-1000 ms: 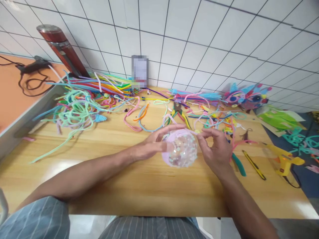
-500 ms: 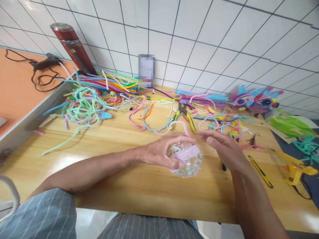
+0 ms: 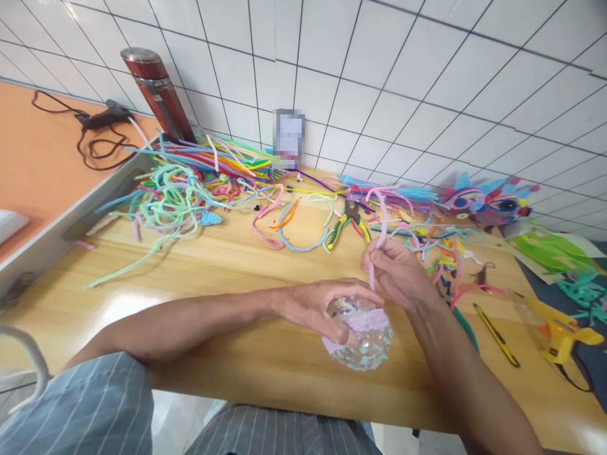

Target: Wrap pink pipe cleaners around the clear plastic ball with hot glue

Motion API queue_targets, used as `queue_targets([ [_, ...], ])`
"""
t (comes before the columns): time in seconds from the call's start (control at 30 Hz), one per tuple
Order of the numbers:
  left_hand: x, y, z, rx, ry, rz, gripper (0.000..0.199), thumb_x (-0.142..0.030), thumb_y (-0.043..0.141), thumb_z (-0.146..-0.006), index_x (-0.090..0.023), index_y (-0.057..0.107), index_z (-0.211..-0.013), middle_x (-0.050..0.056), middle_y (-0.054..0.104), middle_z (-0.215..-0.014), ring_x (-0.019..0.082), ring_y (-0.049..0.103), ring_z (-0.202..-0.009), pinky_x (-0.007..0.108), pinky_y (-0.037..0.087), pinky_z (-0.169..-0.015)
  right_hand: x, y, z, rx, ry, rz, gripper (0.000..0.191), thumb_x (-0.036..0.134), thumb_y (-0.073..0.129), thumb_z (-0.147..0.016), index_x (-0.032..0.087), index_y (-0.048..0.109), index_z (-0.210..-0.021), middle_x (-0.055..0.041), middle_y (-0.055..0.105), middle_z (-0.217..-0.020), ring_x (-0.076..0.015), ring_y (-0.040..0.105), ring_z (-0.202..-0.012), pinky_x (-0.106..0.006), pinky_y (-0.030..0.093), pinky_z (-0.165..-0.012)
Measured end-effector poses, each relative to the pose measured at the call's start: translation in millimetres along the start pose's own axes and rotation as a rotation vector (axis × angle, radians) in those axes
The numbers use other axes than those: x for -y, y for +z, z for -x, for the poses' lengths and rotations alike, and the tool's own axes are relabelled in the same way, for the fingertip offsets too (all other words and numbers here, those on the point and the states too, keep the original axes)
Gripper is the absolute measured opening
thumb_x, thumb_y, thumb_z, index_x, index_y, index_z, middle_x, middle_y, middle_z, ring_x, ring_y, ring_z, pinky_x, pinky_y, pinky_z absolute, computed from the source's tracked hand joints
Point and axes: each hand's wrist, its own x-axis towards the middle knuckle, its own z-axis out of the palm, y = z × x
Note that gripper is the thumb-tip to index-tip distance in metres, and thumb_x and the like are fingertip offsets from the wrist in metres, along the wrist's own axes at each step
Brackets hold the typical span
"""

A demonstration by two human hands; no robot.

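My left hand (image 3: 327, 309) is closed around a clear plastic ball (image 3: 365, 354) with lilac strips and bits of mint green and blue on it. Between the thumb and fingers of my right hand (image 3: 396, 268) is a lilac pipe cleaner (image 3: 382, 212). It curves upward from the pinch, and its lower end runs down to the ball beside my left fingertips. Whether that end is fixed to the ball I cannot tell. Just behind my right hand lie pliers (image 3: 335, 231) with yellow and green handles.
A tangle of mint pipe cleaners (image 3: 173, 196) and a colourful bundle (image 3: 222, 161) lie back left, near a red-brown flask (image 3: 159, 91). To the right are a yellow cutter knife (image 3: 496, 335), a yellow glue gun (image 3: 562, 332) and a decorated figure (image 3: 488, 199). A tiled wall bounds the back.
My right hand has moved left and closed on the lilac pipe cleaner, which is now raised off the table. The ball, in my left hand, sits slightly lower in view.
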Motion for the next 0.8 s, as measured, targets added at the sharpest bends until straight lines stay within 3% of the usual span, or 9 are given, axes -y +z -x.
queue_targets([
  [0.13,5.7,3.7,-1.0,0.003,0.001,0.011,0.086,-0.057,0.089,-0.077,-0.021,0.06,-0.149,0.014,0.061,-0.153,0.032,0.059,-0.144,0.043,0.047,-0.122,0.4,-1.7,-3.8,-0.089,-0.076,0.062,0.035,0.049,0.098,-0.069,0.025,0.075,-0.08,0.002,0.062,-0.07,-0.0138,0.054,-0.065,-0.029,0.046,-0.063],
  [0.3,11.6,9.0,-2.6,0.075,-0.045,-0.06,0.092,-0.065,0.09,-0.072,-0.02,0.062,-0.148,0.014,0.062,-0.15,0.033,0.058,-0.141,0.045,0.044,-0.123,13.2,-9.9,-16.0,-0.16,-0.095,0.067,0.042,0.055,0.1,-0.064,0.023,0.075,-0.075,0.0011,0.065,-0.073,-0.0117,0.054,-0.065,-0.027,0.047,-0.062],
  [0.43,14.2,10.9,-4.6,0.061,-0.055,-0.062,0.091,-0.064,0.091,-0.071,-0.022,0.063,-0.147,0.013,0.063,-0.149,0.033,0.059,-0.141,0.046,0.045,-0.122,22.2,-18.5,-25.8,-0.216,-0.121,0.125,0.046,0.056,0.102,-0.059,0.024,0.071,-0.071,0.0002,0.067,-0.075,-0.0126,0.056,-0.067,-0.027,0.049,-0.061],
  [0.63,24.1,14.5,-6.2,0.092,-0.087,-0.053,0.091,-0.058,0.095,-0.066,-0.024,0.065,-0.145,0.009,0.065,-0.147,0.031,0.063,-0.135,0.041,0.051,-0.117,31.9,-22.6,-43.1,-0.297,-0.212,0.209,0.04,0.054,0.097,-0.065,0.025,0.07,-0.074,-0.0005,0.068,-0.076,-0.0146,0.059,-0.069,-0.03,0.051,-0.061],
  [0.8,29.2,13.1,-6.7,0.068,-0.07,-0.102,0.089,-0.054,0.095,-0.068,-0.024,0.064,-0.146,0.01,0.065,-0.148,0.03,0.064,-0.134,0.04,0.053,-0.115,33.1,-18.1,-52.5,-0.376,-0.272,0.302,0.037,0.054,0.091,-0.071,0.024,0.069,-0.075,0.002,0.062,-0.068,-0.0131,0.054,-0.061,-0.029,0.049,-0.057],
])
